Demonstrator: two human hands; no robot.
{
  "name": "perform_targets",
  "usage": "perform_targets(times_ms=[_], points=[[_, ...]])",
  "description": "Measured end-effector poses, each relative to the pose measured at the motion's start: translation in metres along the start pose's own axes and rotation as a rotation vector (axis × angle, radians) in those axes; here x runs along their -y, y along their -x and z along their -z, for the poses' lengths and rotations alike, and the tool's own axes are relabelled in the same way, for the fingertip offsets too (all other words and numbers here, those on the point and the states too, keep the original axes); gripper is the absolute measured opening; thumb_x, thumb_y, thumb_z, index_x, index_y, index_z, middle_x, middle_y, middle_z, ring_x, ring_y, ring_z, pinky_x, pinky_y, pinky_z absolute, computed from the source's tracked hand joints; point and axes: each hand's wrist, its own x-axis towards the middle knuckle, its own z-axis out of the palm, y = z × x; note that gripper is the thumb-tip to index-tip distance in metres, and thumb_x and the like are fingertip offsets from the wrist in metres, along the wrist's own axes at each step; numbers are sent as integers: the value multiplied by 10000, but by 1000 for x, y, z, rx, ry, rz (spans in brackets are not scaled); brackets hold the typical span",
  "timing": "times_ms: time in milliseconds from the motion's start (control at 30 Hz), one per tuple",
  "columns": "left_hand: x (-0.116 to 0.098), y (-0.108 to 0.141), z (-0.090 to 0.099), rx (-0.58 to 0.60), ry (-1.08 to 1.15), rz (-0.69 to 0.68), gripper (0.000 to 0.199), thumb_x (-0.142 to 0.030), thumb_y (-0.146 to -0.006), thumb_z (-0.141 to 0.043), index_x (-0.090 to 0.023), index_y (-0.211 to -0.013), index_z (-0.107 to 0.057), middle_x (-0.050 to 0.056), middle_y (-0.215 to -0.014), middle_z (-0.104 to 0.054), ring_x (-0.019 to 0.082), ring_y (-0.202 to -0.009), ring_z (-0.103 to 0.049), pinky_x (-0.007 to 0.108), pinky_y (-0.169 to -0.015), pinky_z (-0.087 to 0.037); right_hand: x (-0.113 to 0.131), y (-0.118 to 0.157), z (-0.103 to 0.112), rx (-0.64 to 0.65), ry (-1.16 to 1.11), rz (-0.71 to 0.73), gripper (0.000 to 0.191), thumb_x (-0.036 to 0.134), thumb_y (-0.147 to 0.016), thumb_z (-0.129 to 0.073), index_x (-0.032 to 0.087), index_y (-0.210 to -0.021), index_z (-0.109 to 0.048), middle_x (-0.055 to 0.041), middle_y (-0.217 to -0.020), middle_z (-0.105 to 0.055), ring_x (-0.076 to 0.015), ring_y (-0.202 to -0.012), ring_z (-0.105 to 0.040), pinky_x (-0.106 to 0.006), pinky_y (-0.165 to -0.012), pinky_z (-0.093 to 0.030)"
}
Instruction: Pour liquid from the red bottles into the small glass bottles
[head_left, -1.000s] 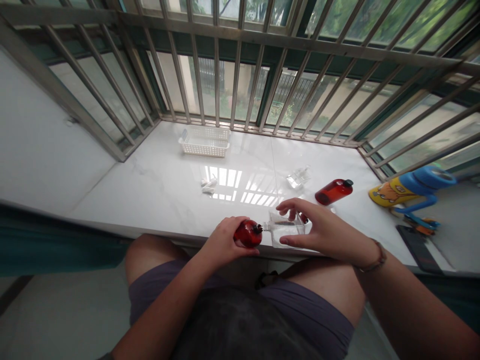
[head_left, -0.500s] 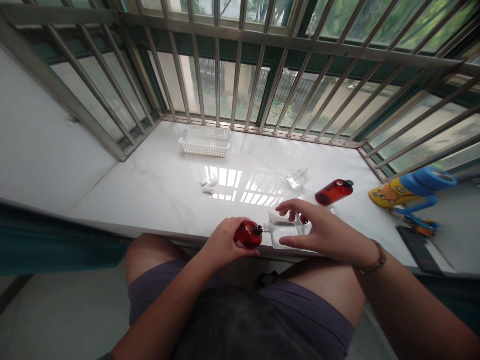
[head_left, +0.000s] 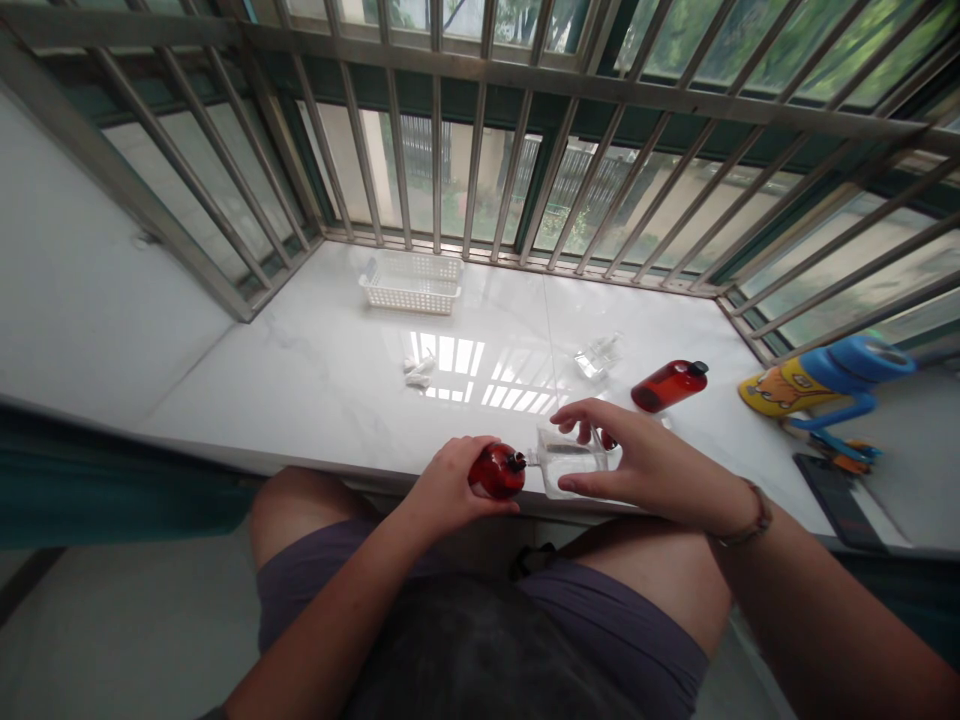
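My left hand [head_left: 450, 485] is wrapped round a red bottle [head_left: 499, 472] near the ledge's front edge. Its dark neck points right and meets the neck of a clear square bottle [head_left: 571, 472]. Thumb and fingers of my right hand [head_left: 630, 455] hold that clear bottle, which lies tilted on its side. Whether the two necks touch or one sits inside the other is too small to tell. A second red bottle [head_left: 669, 385] with a black cap lies beyond my right hand. Part of another dark red item [head_left: 608, 439] shows behind my right fingers.
On the white ledge [head_left: 337, 370] are a white basket [head_left: 412, 285] at the back, crumpled white pieces [head_left: 418, 370] and a clear glass bottle [head_left: 598, 357]. At the right stand a yellow and blue flask [head_left: 810, 380] and a dark phone [head_left: 840, 500]. Metal bars [head_left: 480, 70] line the window.
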Motion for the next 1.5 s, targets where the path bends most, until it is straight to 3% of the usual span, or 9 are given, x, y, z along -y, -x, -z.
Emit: perform_targets(times_ms=[1500], points=[[3,0,-4,6,-3,-16,874,-504,-641,-1052,-289,-1380,-637,62,-1362,-722,331,-1250,-658,470,-1097,-521,-1,-3,0,38,58,12,598,601,-881,-827,292,-1359,-640,-78,-1295,-709,-274,-1077,-682,-420,-915,-583]])
